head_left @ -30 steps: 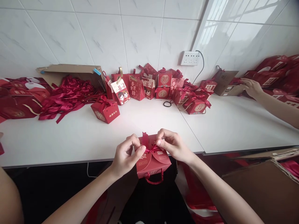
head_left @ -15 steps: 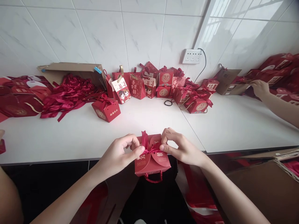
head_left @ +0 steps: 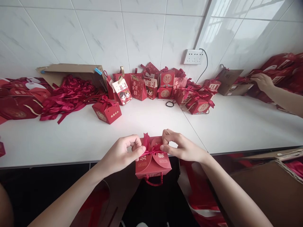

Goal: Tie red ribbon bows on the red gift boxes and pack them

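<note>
The left hand (head_left: 124, 153) and the right hand (head_left: 184, 147) pinch a shiny dark-red satin ribbon (head_left: 147, 143) over a red cardboard gift box (head_left: 153, 170).
Each hand is closed on one side of the ribbon, and the small knot (head_left: 151, 152) sits between them. The gift box is at the near edge of the smooth white table (head_left: 68, 142), its red twisted cord handle (head_left: 155, 183) toward the person; whether the table supports it, I cannot tell. Beyond the left hand stands a red cardboard box with a bow (head_left: 107, 113).
</note>
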A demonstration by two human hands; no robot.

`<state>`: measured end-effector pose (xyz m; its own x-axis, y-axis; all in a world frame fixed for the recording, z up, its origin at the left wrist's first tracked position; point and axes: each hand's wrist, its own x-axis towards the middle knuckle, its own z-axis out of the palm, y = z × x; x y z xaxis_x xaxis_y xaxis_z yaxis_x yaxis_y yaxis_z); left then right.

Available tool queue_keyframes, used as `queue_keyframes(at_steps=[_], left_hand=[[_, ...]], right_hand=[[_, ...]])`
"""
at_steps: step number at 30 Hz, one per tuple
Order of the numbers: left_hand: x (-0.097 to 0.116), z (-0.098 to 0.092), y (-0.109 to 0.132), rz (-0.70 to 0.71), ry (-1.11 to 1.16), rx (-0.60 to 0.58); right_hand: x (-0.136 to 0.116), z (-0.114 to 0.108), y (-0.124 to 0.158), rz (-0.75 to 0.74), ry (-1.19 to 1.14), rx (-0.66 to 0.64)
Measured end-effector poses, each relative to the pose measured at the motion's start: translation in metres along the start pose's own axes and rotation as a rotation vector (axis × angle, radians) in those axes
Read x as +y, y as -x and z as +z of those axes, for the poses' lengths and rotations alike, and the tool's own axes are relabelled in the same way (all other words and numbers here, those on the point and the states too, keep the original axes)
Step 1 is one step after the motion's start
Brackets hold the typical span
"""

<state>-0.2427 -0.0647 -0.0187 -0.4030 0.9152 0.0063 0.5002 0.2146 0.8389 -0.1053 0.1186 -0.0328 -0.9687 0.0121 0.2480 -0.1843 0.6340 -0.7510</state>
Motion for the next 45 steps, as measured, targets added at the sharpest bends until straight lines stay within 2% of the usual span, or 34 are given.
queue_keyframes(at_steps=[8,13,19,24,28,32,38,42,45], left_hand=[[0.001,0.005,0.001,0.011,-0.133,0.060],[0.004,0.007,0.005,-0.024,-0.172,0.025],[0.005,0.008,0.010,-0.019,-0.286,-0.007],[0.006,0.003,0.000,0.002,-0.323,0.066],[0.006,0.004,-0.006,0.099,-0.409,0.181],[0.000,0.007,-0.003,0.136,-0.424,0.208],[-0.009,0.007,-0.001,0.220,-0.607,0.414],[-0.013,0.001,-0.012,0.206,-0.654,0.438],[-0.019,-0.009,-0.027,0.161,-0.457,0.331]], right_hand=[[-0.001,-0.003,-0.002,-0.012,0.055,-0.021],[-0.005,-0.005,0.003,0.027,0.169,-0.041],[-0.009,-0.006,0.007,0.060,0.172,-0.113],[0.000,-0.003,0.001,0.135,0.092,0.003],[0.008,0.004,0.000,0.211,0.007,0.116],[0.012,0.015,0.003,0.296,-0.126,0.166],[0.009,0.035,0.004,0.298,-0.249,0.282],[-0.005,0.052,0.009,0.223,-0.360,0.219],[-0.018,0.060,0.018,0.150,-0.481,0.039]])
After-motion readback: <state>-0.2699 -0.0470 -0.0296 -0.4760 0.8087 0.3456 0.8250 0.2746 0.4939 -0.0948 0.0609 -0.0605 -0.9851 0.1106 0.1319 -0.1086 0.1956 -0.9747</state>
